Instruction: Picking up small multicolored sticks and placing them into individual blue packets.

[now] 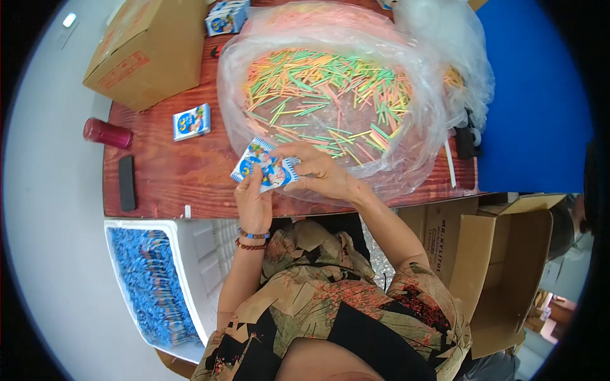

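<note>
Small blue-and-white packets [253, 154] are held in front of me over the near table edge. They overlap, and I cannot tell how many there are. My left hand [255, 206] grips them from below, its thumb pressed on the printed face. From the right, my right hand [321, 173] pinches their upper right side between thumb and fingers. Just beyond lies a large clear plastic bag [422, 136], spread wide, with thin pink, yellow and green sticks [330, 79] scattered inside. A similar packet stack [191, 122] rests on the table to the left.
A cardboard box [152, 54] and more packets [227, 18] sit at the far left. Near the left edge are a dark red cylinder [108, 133] and a black bar [127, 183]. Below stands a white foam box [184, 279] full of blue packets; an open carton [508, 273] is at right.
</note>
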The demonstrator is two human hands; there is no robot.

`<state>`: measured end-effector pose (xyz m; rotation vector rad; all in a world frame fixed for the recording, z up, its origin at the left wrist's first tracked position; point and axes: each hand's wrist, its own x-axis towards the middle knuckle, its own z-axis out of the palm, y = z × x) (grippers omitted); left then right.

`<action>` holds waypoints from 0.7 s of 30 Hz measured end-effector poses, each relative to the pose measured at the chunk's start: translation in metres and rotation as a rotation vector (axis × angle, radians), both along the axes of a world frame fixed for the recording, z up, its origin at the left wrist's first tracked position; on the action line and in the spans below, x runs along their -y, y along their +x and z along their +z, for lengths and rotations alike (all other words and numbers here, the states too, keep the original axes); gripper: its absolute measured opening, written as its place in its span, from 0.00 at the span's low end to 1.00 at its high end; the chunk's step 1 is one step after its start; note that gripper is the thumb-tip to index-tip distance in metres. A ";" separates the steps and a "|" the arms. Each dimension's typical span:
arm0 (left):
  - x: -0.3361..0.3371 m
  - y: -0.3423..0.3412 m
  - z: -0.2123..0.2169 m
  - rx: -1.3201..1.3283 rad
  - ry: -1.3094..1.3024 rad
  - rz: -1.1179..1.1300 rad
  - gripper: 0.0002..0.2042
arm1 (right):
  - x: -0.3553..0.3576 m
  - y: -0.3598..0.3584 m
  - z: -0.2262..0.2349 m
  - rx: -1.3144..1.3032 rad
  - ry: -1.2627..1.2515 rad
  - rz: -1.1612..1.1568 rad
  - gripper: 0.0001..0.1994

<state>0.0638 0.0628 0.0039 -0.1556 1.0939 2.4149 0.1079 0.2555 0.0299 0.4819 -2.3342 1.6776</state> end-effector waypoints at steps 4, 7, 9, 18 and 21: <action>0.008 -0.001 -0.004 -0.015 -0.053 0.066 0.10 | -0.046 0.008 0.000 0.275 -0.267 -0.233 0.08; 0.015 -0.006 -0.001 -0.027 -0.049 0.089 0.10 | -0.125 0.001 -0.027 0.159 0.094 -0.588 0.08; 0.018 -0.007 -0.003 -0.014 -0.043 0.069 0.10 | -0.162 0.001 -0.031 0.235 0.211 -0.812 0.08; 0.009 -0.005 0.001 -0.013 -0.078 0.066 0.10 | -0.252 -0.038 -0.034 -0.075 0.933 -0.754 0.14; 0.017 -0.006 0.000 -0.043 -0.093 0.054 0.10 | -0.258 -0.049 -0.026 0.013 1.082 -0.647 0.18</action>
